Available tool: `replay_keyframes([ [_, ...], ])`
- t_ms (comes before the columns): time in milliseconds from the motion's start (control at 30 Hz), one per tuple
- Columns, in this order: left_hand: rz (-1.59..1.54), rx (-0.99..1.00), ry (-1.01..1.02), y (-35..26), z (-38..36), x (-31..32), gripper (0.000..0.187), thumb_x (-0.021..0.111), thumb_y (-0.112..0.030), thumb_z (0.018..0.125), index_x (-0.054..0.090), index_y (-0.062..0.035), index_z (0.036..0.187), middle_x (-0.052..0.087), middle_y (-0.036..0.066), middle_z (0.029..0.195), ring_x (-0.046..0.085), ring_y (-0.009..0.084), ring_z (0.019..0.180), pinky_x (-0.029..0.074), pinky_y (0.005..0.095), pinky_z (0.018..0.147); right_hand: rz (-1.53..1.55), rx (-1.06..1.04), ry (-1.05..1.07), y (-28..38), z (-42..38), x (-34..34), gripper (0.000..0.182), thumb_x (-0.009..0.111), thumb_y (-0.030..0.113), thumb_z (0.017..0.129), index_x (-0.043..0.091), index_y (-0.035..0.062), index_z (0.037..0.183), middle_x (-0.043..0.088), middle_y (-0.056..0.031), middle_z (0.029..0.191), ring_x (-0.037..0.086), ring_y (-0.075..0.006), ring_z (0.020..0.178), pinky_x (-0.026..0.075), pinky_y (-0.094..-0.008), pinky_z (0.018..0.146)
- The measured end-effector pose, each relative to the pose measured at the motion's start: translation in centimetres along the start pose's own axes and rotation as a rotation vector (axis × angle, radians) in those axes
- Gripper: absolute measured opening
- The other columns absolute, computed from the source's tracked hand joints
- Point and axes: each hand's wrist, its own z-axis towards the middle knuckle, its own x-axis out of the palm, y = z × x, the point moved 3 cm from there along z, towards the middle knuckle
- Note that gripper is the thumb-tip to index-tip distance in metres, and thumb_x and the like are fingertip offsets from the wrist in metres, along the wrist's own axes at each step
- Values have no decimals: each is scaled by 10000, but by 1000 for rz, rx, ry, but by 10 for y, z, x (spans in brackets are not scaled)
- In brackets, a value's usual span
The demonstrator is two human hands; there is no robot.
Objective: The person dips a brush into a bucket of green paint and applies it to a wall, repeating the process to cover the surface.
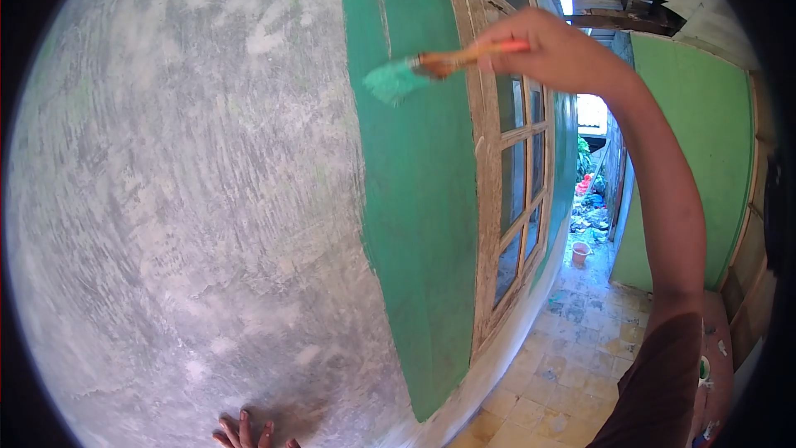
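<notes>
My right hand (pixel 535 48) is wrapped round the handle of a paintbrush (pixel 444 64), raised in front of the window's upper part. Green paint coats its bristles, which are over the painted green strip (pixel 419 199) of wall; whether they touch it cannot be told. Left of that strip the wall (pixel 207 182) is bare, mottled grey. At the bottom edge my left hand (pixel 245 434) rests against the grey wall with fingers spread, holding nothing; its palm is out of frame.
A wooden-framed window (pixel 518 166) borders the green strip. Beyond it a tiled floor (pixel 572 348) runs to a doorway, with a small pink bucket (pixel 580 252) near it. A light green wall (pixel 692 166) stands at the right.
</notes>
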Motion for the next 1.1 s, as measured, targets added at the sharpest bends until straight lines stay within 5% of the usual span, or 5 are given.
replay_keyframes([
  [167,-8,1,-22,1,0,2,333,540,-383,889,622,-94,1035,573,160,1260,365,393,1321,94,545,1114,-180,-96,-213,-17,49,-30,248,624,238,883,676,34,1014,587,9,736,511,-83,705,429,-267,664],
  [300,5,17,-36,0,2,2,339,541,-381,889,622,-89,1040,576,160,1255,374,390,1316,96,540,1115,-189,1,-395,12,56,-49,220,580,195,870,659,-4,923,659,-192,824,634,-309,747,480,-380,682],
  [633,15,21,-30,-2,3,2,332,536,-376,897,618,-98,1059,577,159,1255,367,380,1324,102,533,1118,-347,-91,-716,13,63,-31,224,600,194,838,656,-7,920,644,-181,773,624,-311,711,469,-402,662],
  [933,8,6,-16,-1,1,2,340,537,-381,894,616,-114,1090,569,151,1268,362,374,1328,101,524,1121,-543,-52,-416,22,-12,41,226,567,229,884,639,121,1069,566,-155,674,554,-320,617,423,-423,574],
  [1100,1,-2,-40,-1,1,3,347,539,-392,891,626,-117,1083,574,149,1262,362,371,1328,94,525,1121,-296,-84,74,38,-56,54,167,581,194,871,650,111,999,564,-138,650,550,-309,584,398,-416,554],
])
